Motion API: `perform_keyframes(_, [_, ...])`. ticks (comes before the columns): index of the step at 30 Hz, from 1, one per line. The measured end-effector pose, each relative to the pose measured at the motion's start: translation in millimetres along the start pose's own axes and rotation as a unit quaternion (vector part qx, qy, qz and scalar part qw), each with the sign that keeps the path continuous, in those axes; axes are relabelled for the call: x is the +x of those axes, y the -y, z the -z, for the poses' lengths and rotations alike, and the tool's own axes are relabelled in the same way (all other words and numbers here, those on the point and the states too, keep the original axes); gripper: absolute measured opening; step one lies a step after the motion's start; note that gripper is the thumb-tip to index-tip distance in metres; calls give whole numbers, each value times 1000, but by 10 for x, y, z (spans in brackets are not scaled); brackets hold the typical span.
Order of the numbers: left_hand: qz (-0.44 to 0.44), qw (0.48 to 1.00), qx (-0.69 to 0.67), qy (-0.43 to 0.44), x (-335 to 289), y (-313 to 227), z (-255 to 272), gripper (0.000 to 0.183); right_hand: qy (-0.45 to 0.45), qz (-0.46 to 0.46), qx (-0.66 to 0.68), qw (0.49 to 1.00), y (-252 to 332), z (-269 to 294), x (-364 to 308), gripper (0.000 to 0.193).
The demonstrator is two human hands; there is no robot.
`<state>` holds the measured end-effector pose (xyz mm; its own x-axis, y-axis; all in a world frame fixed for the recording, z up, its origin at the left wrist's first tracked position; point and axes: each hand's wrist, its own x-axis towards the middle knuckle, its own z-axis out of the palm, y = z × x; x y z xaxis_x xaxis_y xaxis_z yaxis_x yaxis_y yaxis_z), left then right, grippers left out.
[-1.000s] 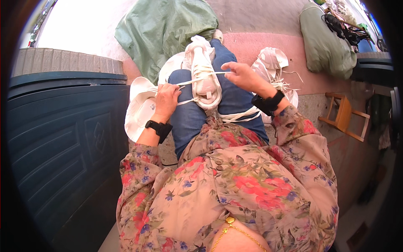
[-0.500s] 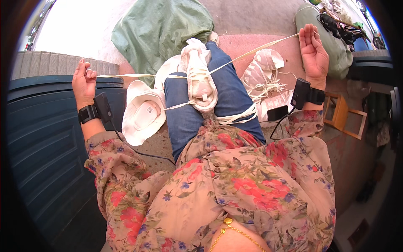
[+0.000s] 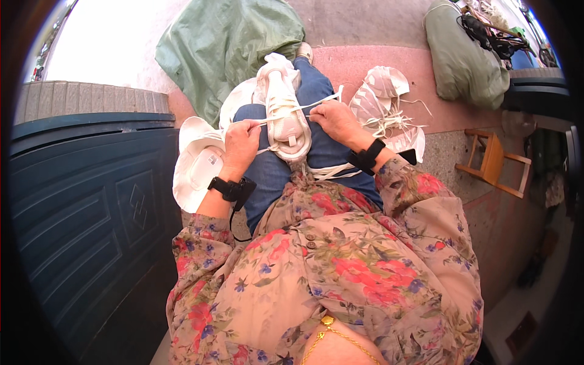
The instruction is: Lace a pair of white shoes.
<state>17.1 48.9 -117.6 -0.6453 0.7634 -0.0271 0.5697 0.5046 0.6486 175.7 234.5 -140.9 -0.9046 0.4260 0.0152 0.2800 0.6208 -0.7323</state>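
A white lace-up shoe (image 3: pixel 290 132) lies across my lap between my thighs, its toe end pointing away and covered with thin white wrapping. My left hand (image 3: pixel 241 145) is beside the shoe's left edge, fingers pinched on a white shoelace (image 3: pixel 267 120). On the other side, my right hand (image 3: pixel 338 123) is closed on the lace too, just right of the shoe, and a loose end sticks up past it. The lace runs across the shoe between both hands. More white laces (image 3: pixel 331 173) lie over my right thigh.
White shoe pieces (image 3: pixel 198 167) lie to my left. To the right sits a pile of pale shoe uppers (image 3: pixel 378 97) with tangled laces. A green sheet (image 3: pixel 234 45) covers something ahead. A small wooden stool (image 3: pixel 494 161) and a stuffed sack (image 3: pixel 465 61) stand right; a dark blue door (image 3: pixel 91 213) is left.
Both hands, spread wide before with the lace stretched out to each side, have come inward and down to the shoe. The right hand was opened flat and is now curled.
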Motion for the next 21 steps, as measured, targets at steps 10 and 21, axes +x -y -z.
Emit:
perform_keyframes(10, [106,989,-100,3,-8,9,-149,18,35,49,-142,988,-21,-119,180,11])
perform_keyframes(21, [82,991,-105,-22,4,-22,-200,19,73,56,-218,972,127,-69,243,12])
